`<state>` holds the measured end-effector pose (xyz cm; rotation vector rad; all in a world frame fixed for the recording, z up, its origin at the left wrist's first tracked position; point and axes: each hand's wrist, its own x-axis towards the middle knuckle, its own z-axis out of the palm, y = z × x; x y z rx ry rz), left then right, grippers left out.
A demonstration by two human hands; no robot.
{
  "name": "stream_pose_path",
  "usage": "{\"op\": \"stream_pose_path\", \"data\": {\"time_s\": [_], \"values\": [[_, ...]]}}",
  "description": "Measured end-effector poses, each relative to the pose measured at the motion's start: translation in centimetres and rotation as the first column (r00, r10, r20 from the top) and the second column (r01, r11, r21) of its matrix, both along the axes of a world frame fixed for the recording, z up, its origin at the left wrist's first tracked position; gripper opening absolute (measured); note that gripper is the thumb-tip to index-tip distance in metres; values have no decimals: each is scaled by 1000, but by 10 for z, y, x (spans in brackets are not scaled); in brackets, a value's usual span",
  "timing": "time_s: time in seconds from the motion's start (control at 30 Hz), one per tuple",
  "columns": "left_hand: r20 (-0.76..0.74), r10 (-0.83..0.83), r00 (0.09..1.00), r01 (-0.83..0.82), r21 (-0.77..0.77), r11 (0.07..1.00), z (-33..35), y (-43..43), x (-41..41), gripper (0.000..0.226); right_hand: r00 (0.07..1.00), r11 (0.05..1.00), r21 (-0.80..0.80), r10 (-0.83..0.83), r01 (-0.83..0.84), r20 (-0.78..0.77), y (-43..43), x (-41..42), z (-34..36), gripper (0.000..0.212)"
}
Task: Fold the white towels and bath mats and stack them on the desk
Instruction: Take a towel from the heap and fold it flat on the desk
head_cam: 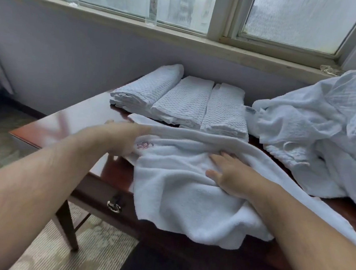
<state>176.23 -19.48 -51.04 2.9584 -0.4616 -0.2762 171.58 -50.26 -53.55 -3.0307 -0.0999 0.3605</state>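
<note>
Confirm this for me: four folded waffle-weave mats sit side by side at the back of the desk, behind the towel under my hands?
Not four: the head view shows three folded waffle-weave mats side by side at the back of the desk, behind the towel under the left hand and right hand.
</note>
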Motion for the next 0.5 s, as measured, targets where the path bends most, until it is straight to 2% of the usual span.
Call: {"op": "stream_pose_path", "data": {"time_s": [0.07,0.13,0.23,0.3,0.33,0.37,0.4,0.5], "values": [[190,42,981,-53,55,997,-3,-3,-4,66,995,1000,10,-10,9,103,5,-1,-2,59],[300,85,950,-53,-114,992,-15,-10,-12,54,989,999,53,5,-13,151,16,-5,-5,58],[212,234,949,-115,-457,882,-30,-19,-24,42,996,998,48,34,-38,82,28,-9,-10,71],[109,447,888,-308,-582,753,-36,-23,-28,40,997,999,38,23,-26,70,28,-8,-11,72],[33,554,832,-417,-622,663,-36,-23,-29,47,997,999,38,18,-21,74,28,-8,-10,72],[-33,623,781,-502,-626,597,-36,-20,-30,55,997,999,35,15,-18,77,28,-8,-10,71],[-57,639,767,-547,-578,605,-36,-17,-31,61,996,999,29,15,-17,84,29,-8,-11,70],[30,565,825,-539,-259,801,-34,-9,-34,63,994,1000,24,16,-19,112,32,-7,-14,69]]}}
